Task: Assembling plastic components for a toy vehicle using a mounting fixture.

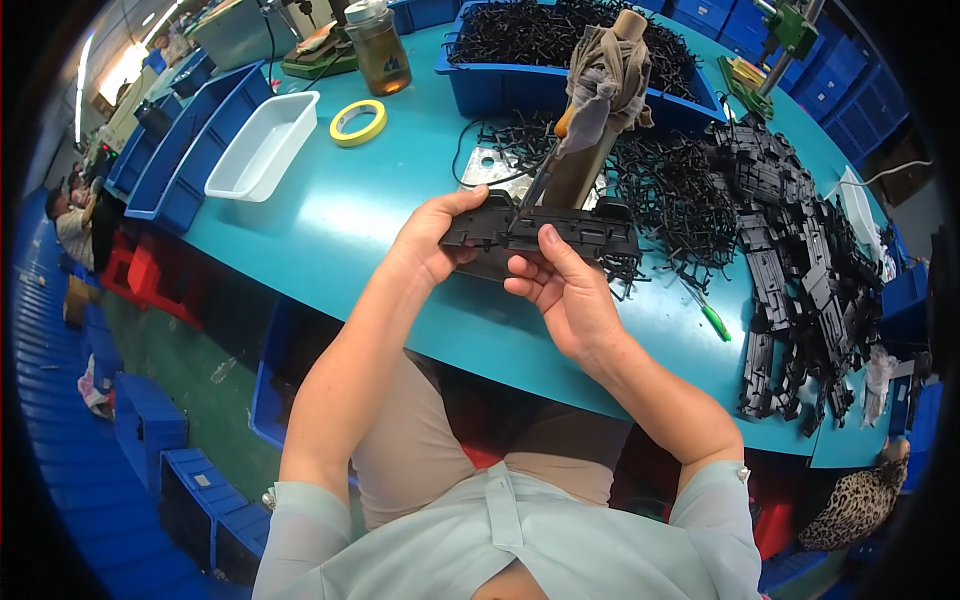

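Note:
A long black moulded plastic part [615, 238] lies level across both my hands, above the near edge of the table. My left hand [432, 238] grips its left end, thumb on top. My right hand [572, 300] holds it right of the middle, with the thumb pressed on the upper face and the fingers curled underneath. Just behind the part stands an upright post wrapped at the top in grey cloth [605, 85]. A thin dark tool with an orange piece [566, 120] is bound to it, its shaft slanting down to the part; whether they touch, I cannot tell.
Small black plastic pieces [675, 200] are heaped right of the post and fill a blue bin [500, 95] behind. More long black parts [790, 260] are piled at the right, near a green-handled tool [715, 322]. Leftward are yellow tape [358, 123], a white tray [262, 145] and a jar [380, 55].

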The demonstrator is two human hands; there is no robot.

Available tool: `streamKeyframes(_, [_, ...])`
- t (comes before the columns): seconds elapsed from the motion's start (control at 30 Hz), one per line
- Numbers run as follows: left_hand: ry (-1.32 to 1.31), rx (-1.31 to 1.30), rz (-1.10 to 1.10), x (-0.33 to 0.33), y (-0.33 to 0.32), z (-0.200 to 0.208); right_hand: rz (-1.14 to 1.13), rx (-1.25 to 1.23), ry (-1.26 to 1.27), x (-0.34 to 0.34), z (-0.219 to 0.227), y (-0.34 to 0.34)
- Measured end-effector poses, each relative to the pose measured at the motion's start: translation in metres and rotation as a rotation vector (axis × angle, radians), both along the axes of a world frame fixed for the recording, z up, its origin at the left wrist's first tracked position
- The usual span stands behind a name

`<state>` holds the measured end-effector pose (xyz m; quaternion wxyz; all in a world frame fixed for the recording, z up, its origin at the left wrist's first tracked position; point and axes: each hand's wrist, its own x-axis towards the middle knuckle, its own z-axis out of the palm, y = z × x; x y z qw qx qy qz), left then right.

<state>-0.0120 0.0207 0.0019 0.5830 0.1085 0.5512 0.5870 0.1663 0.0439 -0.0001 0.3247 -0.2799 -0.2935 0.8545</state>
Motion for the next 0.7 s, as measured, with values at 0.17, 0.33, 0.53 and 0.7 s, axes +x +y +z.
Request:
streamKeyframes(0.17, [0.020,-0.011,-0.002,0.0000,0.0004,0.0034,0.004,-0.011,0.040,0.0000,0.0008,0.0005])
streamKeyframes(0.33, [0.001,0.016,-0.032,-0.0040,0.0020,-0.0040,0.008,-0.006,0.046,0.0005,0.0002,0.0010])
streamKeyframes(0.53, [0.008,-0.014,-0.026,-0.0015,0.0030,-0.0025,0.001,-0.004,0.052,0.0005,0.0003,0.0011])
streamKeyframes(0.7, [-0.001,-0.020,-0.003,0.0011,0.0036,-0.0001,-0.001,0.009,0.054,0.0003,0.0005,0.0019])
